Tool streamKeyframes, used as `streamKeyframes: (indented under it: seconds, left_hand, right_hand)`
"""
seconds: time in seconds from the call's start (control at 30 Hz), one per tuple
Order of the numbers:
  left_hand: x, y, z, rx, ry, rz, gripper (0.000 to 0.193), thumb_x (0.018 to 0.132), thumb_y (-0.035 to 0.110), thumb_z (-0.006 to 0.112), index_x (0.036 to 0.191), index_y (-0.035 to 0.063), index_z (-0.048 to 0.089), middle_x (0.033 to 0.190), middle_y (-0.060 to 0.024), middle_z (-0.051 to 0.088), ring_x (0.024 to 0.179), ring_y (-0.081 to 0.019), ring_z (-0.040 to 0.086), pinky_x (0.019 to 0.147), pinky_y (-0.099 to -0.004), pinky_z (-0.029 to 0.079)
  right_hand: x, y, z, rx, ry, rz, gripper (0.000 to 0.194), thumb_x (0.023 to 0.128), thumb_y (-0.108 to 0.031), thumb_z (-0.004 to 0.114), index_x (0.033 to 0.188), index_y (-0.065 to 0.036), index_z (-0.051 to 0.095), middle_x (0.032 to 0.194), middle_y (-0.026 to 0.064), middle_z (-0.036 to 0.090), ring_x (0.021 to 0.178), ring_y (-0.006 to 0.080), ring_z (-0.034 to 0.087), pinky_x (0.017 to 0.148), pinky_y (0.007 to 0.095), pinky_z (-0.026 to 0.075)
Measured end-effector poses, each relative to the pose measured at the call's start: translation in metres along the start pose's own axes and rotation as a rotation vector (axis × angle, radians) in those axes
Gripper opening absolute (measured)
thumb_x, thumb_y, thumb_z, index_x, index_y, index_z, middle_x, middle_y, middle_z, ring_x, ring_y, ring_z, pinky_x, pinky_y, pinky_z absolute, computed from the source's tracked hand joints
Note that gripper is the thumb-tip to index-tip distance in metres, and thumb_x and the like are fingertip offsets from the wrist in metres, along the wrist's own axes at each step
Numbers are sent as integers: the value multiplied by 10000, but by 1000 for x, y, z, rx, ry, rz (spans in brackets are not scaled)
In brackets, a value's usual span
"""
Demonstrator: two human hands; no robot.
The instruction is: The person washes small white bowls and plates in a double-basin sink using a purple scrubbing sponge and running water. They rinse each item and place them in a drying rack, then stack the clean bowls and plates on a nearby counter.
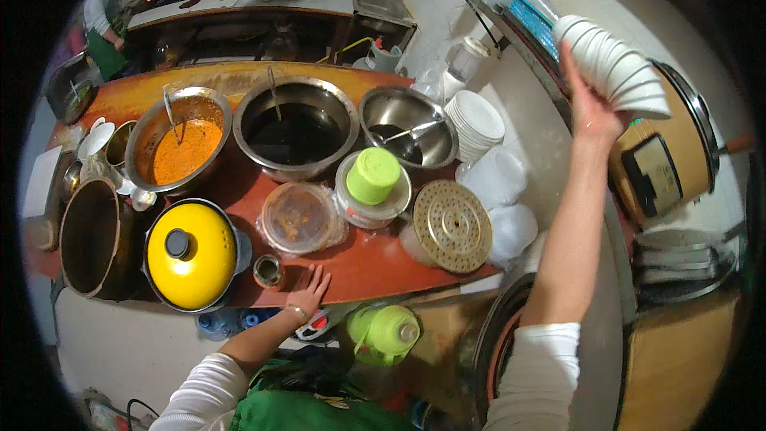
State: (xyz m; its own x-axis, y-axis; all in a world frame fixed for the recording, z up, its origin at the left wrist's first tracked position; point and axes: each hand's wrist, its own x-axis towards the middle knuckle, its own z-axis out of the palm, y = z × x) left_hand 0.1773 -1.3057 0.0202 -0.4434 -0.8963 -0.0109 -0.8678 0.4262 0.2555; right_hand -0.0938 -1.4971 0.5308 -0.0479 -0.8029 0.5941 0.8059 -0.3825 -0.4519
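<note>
My right hand (593, 109) is raised at the upper right, with a nested stack of white bowls (616, 66) tilted across its palm and fingers. The stack hides part of that hand. My left hand (307, 294) lies palm down on the front edge of the red tabletop (374, 269), fingers spread and holding nothing. Just left of its fingers stands a small open jar (268, 271). Farther left is a dark pot with a yellow lid (197, 254). Behind the hand sits a round plastic-wrapped container (299, 217).
Across the table stand metal basins of orange sauce (188, 152), dark liquid (293, 131) and a ladle (413, 130). A perforated metal disc (453, 226) and stacked white plates (476, 123) stand right. A rice cooker (664, 155) is beyond my right arm. Another person (105, 30) stands far left.
</note>
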Motion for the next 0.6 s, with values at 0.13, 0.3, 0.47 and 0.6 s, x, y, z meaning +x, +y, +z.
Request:
streamKeyframes:
  seconds: [0.13, 0.3, 0.47, 0.6]
  left_hand:
    - [1, -2, 3, 171, 91, 49, 483, 785, 143, 366, 1260, 95, 296, 1321, -148, 253, 1223, -306, 230, 1000, -390, 200]
    - [3, 0, -10, 167, 67, 62, 525, 766, 241, 431, 1255, 93, 308, 1307, -147, 277, 1210, -309, 245, 1004, -397, 185]
    - [4, -3, -11, 259, 44, 89, 475, 787, 207, 381, 1248, 106, 328, 1304, -139, 288, 1204, -316, 255, 998, -405, 189]
    - [7, -5, -2, 228, 77, 87, 453, 781, 173, 375, 1229, 109, 360, 1279, -135, 333, 1180, -322, 290, 977, -424, 231]
  right_hand:
    - [95, -19, 1, -12, 199, -31, 573, 664, -342, 578, 1155, -79, 442, 1251, 148, 328, 1167, 400, 237, 919, 635, 207]
    - [164, -32, -38, -121, 265, -59, 563, 664, -360, 555, 1153, -106, 446, 1282, 140, 281, 1178, 396, 209, 911, 639, 205]
    - [218, -43, -88, -189, 679, -18, 489, 758, -366, 455, 1183, -126, 422, 1280, 148, 291, 1204, 380, 194, 880, 660, 217]
    - [242, -41, -130, -594, 567, 25, 482, 769, -361, 438, 1179, -108, 424, 1252, 151, 331, 1148, 350, 288, 850, 603, 281]
